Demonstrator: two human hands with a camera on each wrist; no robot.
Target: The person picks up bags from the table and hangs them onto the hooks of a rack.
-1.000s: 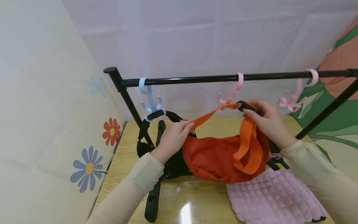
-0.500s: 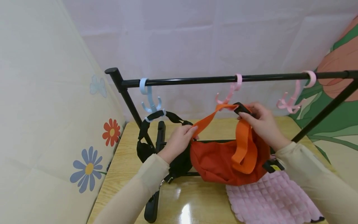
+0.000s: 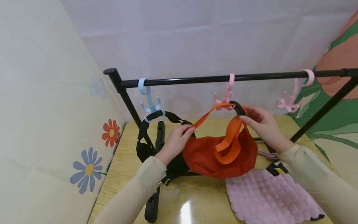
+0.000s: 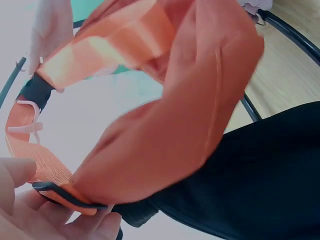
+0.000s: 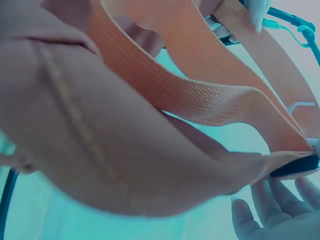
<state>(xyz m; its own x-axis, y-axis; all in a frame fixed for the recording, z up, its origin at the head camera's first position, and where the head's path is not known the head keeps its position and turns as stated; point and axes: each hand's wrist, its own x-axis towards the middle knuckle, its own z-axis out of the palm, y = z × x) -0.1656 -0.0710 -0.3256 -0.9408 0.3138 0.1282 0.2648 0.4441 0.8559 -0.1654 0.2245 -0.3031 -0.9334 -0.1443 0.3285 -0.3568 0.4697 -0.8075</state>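
Observation:
A red-orange waist bag [image 3: 212, 155] hangs between my hands beneath the middle pink hook [image 3: 223, 100]. My left hand [image 3: 176, 141] pinches its orange strap [image 3: 205, 116] near the bag's left end; a black slider [image 4: 65, 194] lies by those fingers in the left wrist view. At the bag's other end, my right hand [image 3: 264, 126] holds the strap beside the black buckle [image 3: 237, 108]. Between the hands, the strap meets the pink hook's prongs; how far it sits on them I cannot tell. A loose loop of strap [image 3: 229, 146] dangles over the bag's front.
A black bag [image 3: 177, 163] hangs from the blue hook [image 3: 151, 99] at left. The black rail [image 3: 190, 81] also carries another pink hook [image 3: 291, 101] at right. A pink quilted bag [image 3: 271, 196] lies on the wooden table [image 3: 173, 205]. The rack's black foot [image 3: 152, 205] stands at left.
The orange bag has shifted a little left, and its loose strap loop has swung left. The middle pink hook has slid left and turned on the rail. Both hands keep their hold.

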